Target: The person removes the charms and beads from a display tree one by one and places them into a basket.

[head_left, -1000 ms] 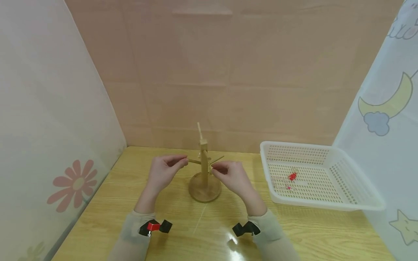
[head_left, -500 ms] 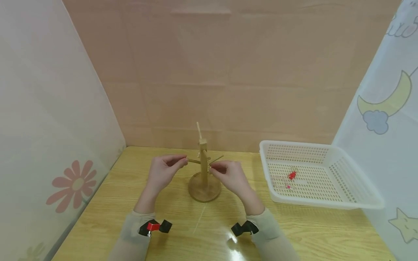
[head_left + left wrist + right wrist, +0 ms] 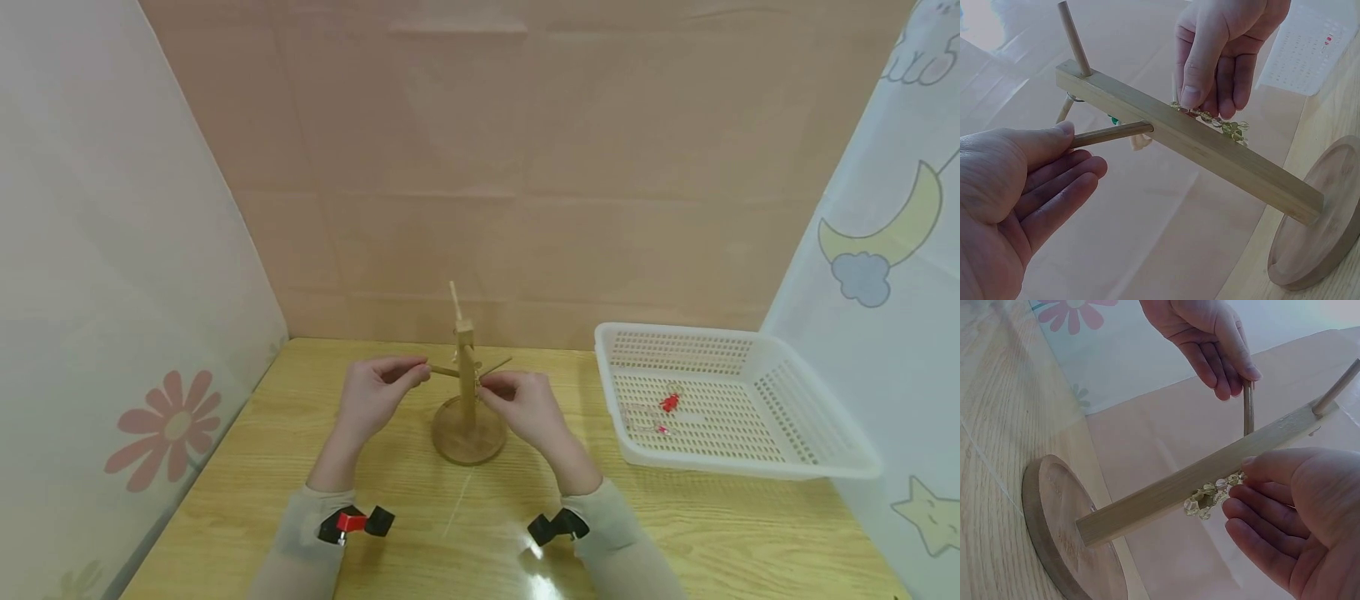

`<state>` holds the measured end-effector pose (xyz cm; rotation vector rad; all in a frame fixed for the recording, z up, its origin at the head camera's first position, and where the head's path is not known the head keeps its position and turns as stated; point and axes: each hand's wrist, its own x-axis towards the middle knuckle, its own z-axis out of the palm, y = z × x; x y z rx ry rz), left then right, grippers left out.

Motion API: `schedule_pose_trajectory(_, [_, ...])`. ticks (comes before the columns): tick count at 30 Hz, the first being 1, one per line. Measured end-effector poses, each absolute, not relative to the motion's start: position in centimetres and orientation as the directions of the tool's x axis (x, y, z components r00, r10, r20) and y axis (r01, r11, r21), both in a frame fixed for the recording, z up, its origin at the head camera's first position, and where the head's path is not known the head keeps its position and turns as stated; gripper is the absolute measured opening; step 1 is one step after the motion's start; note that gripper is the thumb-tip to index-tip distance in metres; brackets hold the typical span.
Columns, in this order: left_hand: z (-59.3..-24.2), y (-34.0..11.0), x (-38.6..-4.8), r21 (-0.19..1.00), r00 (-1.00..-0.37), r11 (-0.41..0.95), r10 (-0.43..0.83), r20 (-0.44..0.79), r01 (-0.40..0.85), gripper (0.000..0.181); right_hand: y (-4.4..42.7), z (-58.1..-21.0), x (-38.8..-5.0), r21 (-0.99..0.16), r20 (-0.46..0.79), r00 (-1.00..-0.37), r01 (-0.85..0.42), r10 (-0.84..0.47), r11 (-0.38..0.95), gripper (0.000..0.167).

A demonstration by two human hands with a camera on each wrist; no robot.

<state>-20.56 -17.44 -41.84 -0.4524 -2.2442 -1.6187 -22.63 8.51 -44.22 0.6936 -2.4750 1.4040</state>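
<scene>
A wooden stand with a round base [image 3: 468, 442] and an upright post [image 3: 1210, 153] has several thin pegs. My left hand [image 3: 375, 396] pinches the peg [image 3: 1113, 134] on the post's left side between thumb and forefinger. On the other side, my right hand [image 3: 528, 408] pinches a string of clear and greenish beads [image 3: 1207, 498] close against the post. The beads hang beside the post in the right wrist view. Behind the post in the left wrist view, a small green item [image 3: 1114, 119] and a pale piece [image 3: 1141, 142] show, partly hidden.
A white perforated basket [image 3: 750, 467] stands at the right of the wooden table [image 3: 247, 500], holding a red charm [image 3: 670, 403] and a pale pink beaded strand [image 3: 641, 419]. A pink-brown cloth [image 3: 525, 250] hangs behind, with patterned cloths at both sides.
My right hand has shifted slightly left with the beads, close to the post. My left hand has stayed on its peg. The head view has moved very slightly.
</scene>
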Motion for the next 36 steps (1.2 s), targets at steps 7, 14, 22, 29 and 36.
schedule_pose_trajectory(7, [-41.93,-17.46,-20.7,0.839,-0.884,0.289,0.07,0.462,0.461,0.018,8.0,-44.62,-22.67,-0.756,0.413,-0.866,-0.499,-0.282,0.424,0.007])
schedule_pose_trajectory(14, [-41.86,-17.43,-20.56,0.837,-0.883,0.291,0.07,0.464,0.463,0.019,7.85,-44.73,-22.51,-0.756,0.424,-0.867,-0.497,-0.26,0.426,0.005])
schedule_pose_trajectory(22, [-41.82,-17.43,-20.58,0.838,-0.884,0.294,0.065,0.463,0.46,0.019,7.77,-44.51,-22.48,-0.752,0.431,-0.868,-0.497,-0.247,0.434,0.006])
schedule_pose_trajectory(29, [-41.75,-17.32,-20.46,0.845,-0.89,0.29,0.059,0.452,0.448,0.019,7.8,-44.44,-22.37,-0.751,0.435,-0.869,-0.494,-0.235,0.437,0.005])
schedule_pose_trajectory(36, [-41.68,-17.32,-20.36,0.843,-0.888,0.29,0.062,0.456,0.453,0.018,7.8,-44.3,-22.21,-0.754,0.437,-0.87,-0.493,-0.228,0.435,0.005])
